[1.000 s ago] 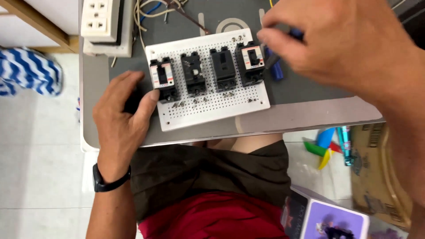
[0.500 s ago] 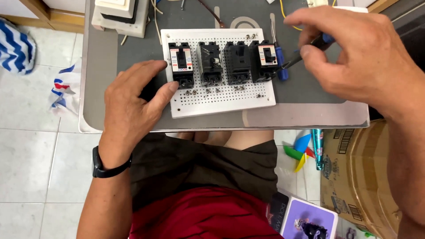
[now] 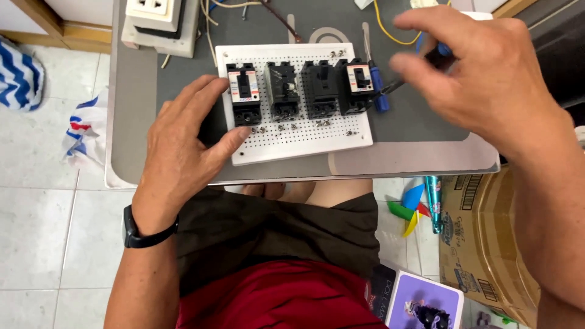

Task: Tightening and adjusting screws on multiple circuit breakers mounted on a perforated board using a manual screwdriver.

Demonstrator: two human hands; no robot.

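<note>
While left hand (image 3: 183, 143) steadies pegboard (image 3: 304, 137), right hand (image 3: 481, 76) grips screwdriver (image 3: 396, 82).

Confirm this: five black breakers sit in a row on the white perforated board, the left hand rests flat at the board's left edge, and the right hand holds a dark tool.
Not quite: the head view shows four black breakers in the row, not five. The rest stands: the left hand rests flat at the left edge of the white perforated board, and the right hand holds a dark tool.

The left hand (image 3: 183, 143) steadies the white perforated board (image 3: 304, 137) of four breakers; the right hand (image 3: 481, 79) grips a screwdriver (image 3: 390, 85).
</note>
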